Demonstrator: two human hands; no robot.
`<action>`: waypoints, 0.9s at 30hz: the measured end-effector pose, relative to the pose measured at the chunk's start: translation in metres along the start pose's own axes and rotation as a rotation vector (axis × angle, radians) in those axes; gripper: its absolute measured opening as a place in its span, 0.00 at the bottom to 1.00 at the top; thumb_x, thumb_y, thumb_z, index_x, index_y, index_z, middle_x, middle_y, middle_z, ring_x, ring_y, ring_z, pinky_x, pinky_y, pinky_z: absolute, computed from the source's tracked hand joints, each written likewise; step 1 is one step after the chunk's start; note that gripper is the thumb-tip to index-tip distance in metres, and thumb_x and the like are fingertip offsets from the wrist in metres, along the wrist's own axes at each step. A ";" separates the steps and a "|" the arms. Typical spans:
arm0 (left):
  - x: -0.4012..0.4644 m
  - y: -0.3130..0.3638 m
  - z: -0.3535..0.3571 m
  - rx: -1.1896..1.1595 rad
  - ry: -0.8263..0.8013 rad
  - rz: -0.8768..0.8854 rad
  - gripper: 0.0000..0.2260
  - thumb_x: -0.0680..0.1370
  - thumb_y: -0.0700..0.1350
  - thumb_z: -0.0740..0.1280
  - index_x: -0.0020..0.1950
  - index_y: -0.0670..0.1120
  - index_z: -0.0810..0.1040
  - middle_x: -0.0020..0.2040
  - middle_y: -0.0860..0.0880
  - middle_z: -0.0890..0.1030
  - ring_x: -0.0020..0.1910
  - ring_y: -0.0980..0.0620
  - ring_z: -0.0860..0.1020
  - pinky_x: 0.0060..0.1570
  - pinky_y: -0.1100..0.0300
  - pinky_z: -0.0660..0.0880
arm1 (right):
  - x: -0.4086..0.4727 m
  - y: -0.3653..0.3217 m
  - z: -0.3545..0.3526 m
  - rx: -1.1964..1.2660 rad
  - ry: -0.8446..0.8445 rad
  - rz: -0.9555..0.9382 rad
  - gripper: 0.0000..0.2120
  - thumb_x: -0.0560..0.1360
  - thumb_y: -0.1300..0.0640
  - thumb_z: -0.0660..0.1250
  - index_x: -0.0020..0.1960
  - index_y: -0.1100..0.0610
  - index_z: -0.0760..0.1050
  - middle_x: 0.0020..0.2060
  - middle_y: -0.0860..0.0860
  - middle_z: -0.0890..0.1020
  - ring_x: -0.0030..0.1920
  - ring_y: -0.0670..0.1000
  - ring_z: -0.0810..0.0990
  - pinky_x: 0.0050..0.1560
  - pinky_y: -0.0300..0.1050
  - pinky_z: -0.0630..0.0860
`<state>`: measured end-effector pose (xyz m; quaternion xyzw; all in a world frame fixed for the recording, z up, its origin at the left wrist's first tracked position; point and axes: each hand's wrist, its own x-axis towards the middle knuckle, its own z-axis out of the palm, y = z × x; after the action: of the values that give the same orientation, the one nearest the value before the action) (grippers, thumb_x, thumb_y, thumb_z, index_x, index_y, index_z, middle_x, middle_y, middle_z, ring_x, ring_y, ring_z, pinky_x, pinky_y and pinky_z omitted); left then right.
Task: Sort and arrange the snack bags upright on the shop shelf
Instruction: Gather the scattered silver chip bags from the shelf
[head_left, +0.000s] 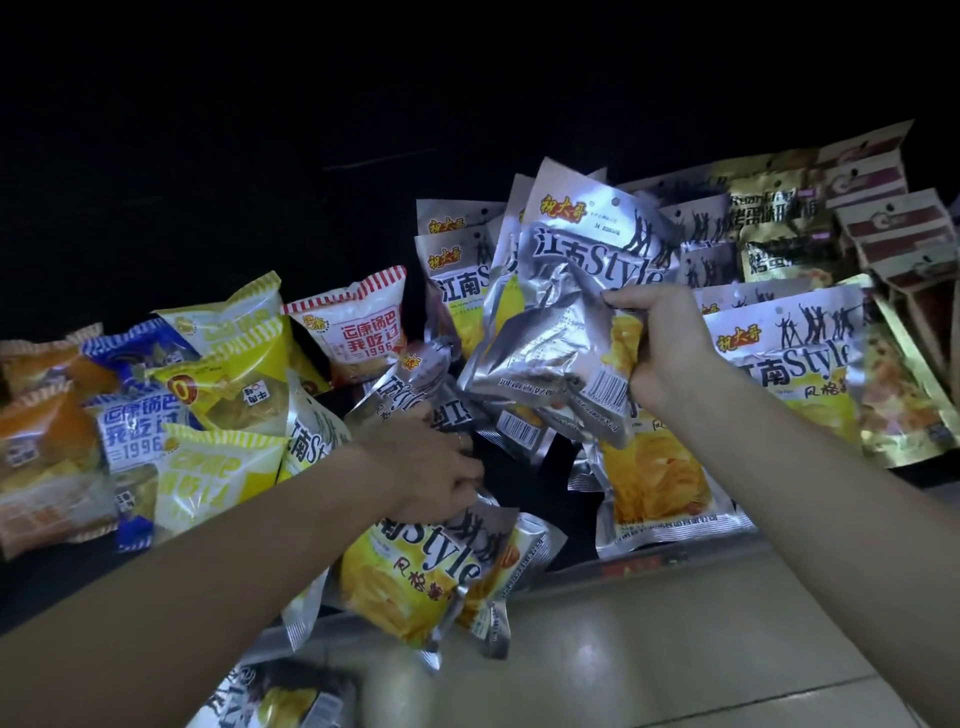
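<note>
Shelf (675, 564), centre frame: jumbled silver snack bags (779, 358). Right hand (662, 345) clamps several; left hand (434, 467) grips one, fingertips hidden.

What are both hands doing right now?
Left hand: gripping a silver chip bag by its top.
Right hand: gripping a bunch of silver bags.

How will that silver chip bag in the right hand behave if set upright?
The silver chip bag looks floppy: its foil crumples where the right hand grips it. Probably light and slippery, so likely to tip unless leaned on neighbours.
</note>
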<state>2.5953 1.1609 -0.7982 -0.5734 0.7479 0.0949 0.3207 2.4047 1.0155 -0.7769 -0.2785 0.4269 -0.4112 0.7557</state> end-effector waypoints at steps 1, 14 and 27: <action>0.001 0.003 -0.002 0.039 -0.020 -0.005 0.22 0.85 0.57 0.42 0.74 0.60 0.67 0.73 0.52 0.71 0.70 0.47 0.70 0.73 0.43 0.56 | 0.001 0.004 0.001 -0.030 0.008 0.002 0.08 0.74 0.64 0.68 0.37 0.57 0.73 0.33 0.51 0.77 0.32 0.50 0.78 0.37 0.41 0.78; 0.038 0.033 -0.022 0.114 -0.118 -0.304 0.21 0.86 0.48 0.58 0.79 0.49 0.63 0.82 0.49 0.57 0.82 0.46 0.51 0.78 0.48 0.49 | 0.005 0.021 0.008 -0.109 0.008 0.023 0.06 0.72 0.65 0.69 0.37 0.59 0.76 0.29 0.53 0.81 0.39 0.55 0.77 0.49 0.51 0.72; -0.009 -0.031 -0.030 -0.490 0.653 -0.122 0.03 0.77 0.44 0.67 0.45 0.51 0.78 0.37 0.54 0.79 0.37 0.53 0.77 0.38 0.55 0.76 | 0.016 -0.003 0.011 0.118 -0.033 0.000 0.05 0.78 0.62 0.64 0.50 0.61 0.79 0.39 0.54 0.82 0.38 0.55 0.80 0.49 0.49 0.79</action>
<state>2.6136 1.1427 -0.7630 -0.6760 0.7303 0.0642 -0.0747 2.4182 1.0012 -0.7758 -0.2402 0.3891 -0.4313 0.7777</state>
